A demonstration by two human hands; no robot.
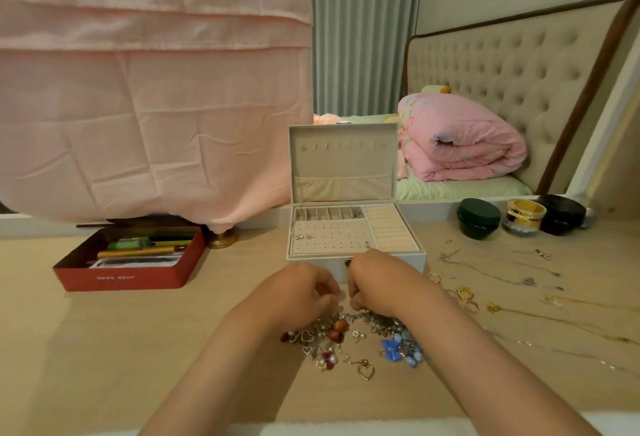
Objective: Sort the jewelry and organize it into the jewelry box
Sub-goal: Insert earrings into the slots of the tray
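An open white jewelry box (412, 259) stands in the middle of the table, lid up, with a few small earrings on its perforated pad (329, 236). In front of it lies a pile of earrings and charms (349, 338), among them a gold heart, red beads and blue bows. My left hand (304, 288) and my right hand (374, 283) hover over the pile's far edge with fingers curled toward each other. What sits between the fingertips is hidden.
Several silver and gold necklaces (502, 276) and gold rings (464, 292) are spread on the table to the right. A red box of pens (131, 259) sits at the left. Three cosmetic jars (523, 215) stand at the back right. Pink cloth hangs behind.
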